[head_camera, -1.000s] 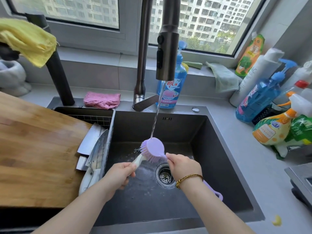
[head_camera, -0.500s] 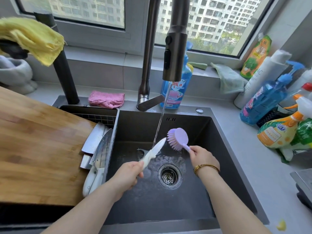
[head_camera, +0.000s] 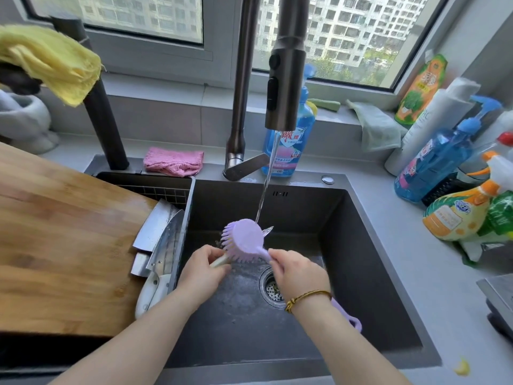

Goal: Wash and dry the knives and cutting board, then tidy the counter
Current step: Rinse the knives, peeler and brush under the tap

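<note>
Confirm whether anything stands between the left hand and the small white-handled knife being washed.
Nothing visible: the left hand grips the small white-handled knife by its handle. The round purple plastic brush, held by the right hand, covers most of the blade.

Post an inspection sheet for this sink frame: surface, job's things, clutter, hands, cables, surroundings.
Surface: grey counter around a dark sink; faucet running.
Job's things: small knife over the sink, mostly hidden by the purple brush; larger knives lie between the wooden cutting board and the basin.
Clutter: cleaning bottles crowd the right counter; pink cloth behind the sink; yellow cloth hangs upper left.
Hands: left hand grips the small knife's handle; right hand grips the brush handle.
Cables: nothing seen.
Surroundings: window onto apartment blocks.
</note>
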